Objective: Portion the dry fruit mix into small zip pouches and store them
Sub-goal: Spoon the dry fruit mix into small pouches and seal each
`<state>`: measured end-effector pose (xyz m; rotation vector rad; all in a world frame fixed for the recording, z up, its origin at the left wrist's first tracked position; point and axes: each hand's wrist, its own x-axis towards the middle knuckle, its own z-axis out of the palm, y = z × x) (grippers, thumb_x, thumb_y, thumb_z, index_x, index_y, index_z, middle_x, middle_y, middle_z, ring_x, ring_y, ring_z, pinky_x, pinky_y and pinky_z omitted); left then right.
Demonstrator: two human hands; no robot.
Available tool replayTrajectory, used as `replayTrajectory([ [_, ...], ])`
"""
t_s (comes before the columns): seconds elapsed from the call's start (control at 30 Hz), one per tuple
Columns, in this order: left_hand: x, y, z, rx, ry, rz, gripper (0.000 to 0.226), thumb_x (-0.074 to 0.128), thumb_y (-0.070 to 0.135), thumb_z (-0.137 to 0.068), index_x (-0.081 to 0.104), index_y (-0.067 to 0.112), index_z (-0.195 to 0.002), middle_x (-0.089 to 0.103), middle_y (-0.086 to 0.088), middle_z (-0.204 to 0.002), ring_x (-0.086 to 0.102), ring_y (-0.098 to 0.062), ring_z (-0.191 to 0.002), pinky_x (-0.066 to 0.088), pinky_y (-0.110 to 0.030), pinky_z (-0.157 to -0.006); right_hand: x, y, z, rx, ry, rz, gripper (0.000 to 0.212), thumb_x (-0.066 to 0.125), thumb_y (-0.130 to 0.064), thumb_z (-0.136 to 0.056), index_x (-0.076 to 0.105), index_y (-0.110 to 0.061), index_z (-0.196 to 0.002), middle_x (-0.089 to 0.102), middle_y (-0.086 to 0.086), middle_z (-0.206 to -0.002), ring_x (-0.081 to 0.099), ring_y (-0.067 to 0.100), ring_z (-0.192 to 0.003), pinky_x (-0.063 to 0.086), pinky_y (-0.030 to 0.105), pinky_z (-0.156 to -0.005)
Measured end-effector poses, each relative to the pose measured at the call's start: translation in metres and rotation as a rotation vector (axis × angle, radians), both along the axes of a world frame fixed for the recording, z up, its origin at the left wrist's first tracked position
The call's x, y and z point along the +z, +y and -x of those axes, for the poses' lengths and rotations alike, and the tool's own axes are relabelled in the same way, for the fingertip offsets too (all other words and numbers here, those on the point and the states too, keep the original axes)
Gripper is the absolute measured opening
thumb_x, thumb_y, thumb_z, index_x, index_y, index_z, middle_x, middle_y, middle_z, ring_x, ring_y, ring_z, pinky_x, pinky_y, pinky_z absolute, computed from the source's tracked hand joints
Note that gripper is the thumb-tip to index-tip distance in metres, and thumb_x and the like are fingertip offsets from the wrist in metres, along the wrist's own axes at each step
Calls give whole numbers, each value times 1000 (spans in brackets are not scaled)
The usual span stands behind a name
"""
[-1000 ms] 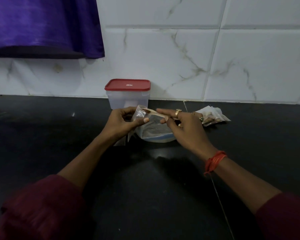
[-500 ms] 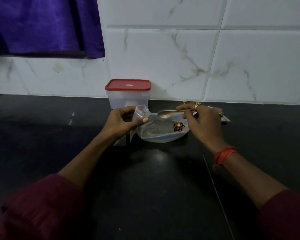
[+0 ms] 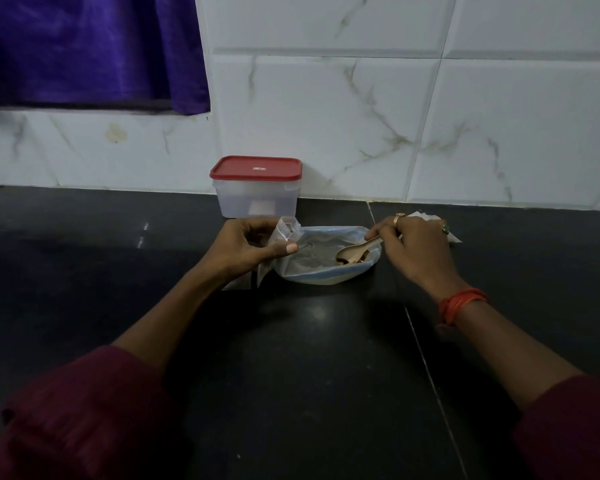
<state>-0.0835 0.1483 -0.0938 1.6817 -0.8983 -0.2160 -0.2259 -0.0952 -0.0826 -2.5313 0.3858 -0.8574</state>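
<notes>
Pinching a small clear zip pouch between thumb and curled fingers, the left hand holds it at the left edge of a shallow blue-edged dish on the dark table. The right hand grips a spoon whose bowl rests on the dry fruit mix at the dish's right side. A red-lidded box stands closed behind them.
</notes>
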Motion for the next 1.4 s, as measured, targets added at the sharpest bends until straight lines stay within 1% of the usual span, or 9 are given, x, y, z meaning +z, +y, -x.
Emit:
replayTrajectory([
  [0.2,-1,3,-4,-10,28,-12,42,82,23,-72,69,33,-111,73,18,-103,68,3,-98,56,-15,-73,-7,3,-8,-20,125,-117,32,48,-26,-96,78,-20,-90,74,3,-87,65,19,-84,53,37,-81],
  [0.3,-1,2,-4,-5,23,-18,47,82,31,-65,68,34,-110,72,16,-107,67,2,-100,57,-17,-75,-7,6,-10,-26,140,-145,33,49,-28,-94,77,-13,-86,72,4,-83,65,19,-81,55,43,-79],
  [0.5,-2,2,-3,-3,0,-11,47,82,30,-67,70,29,-112,74,20,-104,68,1,-100,56,-15,-77,-1,22,-3,38,153,-243,31,50,-24,-98,80,-24,-90,71,6,-81,64,21,-83,51,38,-79],
  [0.67,-3,1,-3,7,-13,8,46,82,26,-68,69,28,-112,75,17,-103,69,0,-99,55,-14,-75,-1,31,-2,37,136,-261,43,51,-22,-99,63,-30,-59,71,13,-77,66,26,-78,53,40,-76],
  [0.77,-3,0,-3,24,-35,10,47,83,25,-69,69,26,-114,74,10,-106,69,-4,-100,56,-16,-76,-3,31,-4,26,133,-285,35,49,-24,-98,75,-25,-75,72,4,-75,67,19,-77,55,42,-78],
  [0.97,-3,0,-2,27,-31,32,49,83,25,-68,70,23,-115,74,11,-106,70,-3,-101,56,-16,-77,-3,29,-4,-2,39,-365,29,51,-23,-97,79,-27,-95,70,-4,-72,64,14,-75,52,36,-73],
  [1.2,-5,-3,-3,21,-63,-3,46,84,15,-74,69,24,-116,74,10,-108,69,-3,-104,55,-16,-79,-1,27,-3,-3,20,-412,29,50,-21,-96,78,-29,-92,70,0,-74,65,19,-81,53,41,-80],
  [1.3,-6,-2,-4,25,-76,-8,53,85,18,-73,69,18,-123,74,5,-114,69,-8,-107,58,-23,-86,3,28,-2,-2,-19,-435,31,49,-19,-97,78,-29,-92,71,-1,-74,66,17,-79,53,37,-74],
  [1.4,-6,-3,-3,37,-111,-29,59,86,26,-70,68,17,-125,73,4,-117,68,-10,-109,58,-27,-90,6,32,0,23,-98,-486,36,50,-16,-95,74,-33,-75,71,-5,-69,63,1,-69,45,20,-64],
])
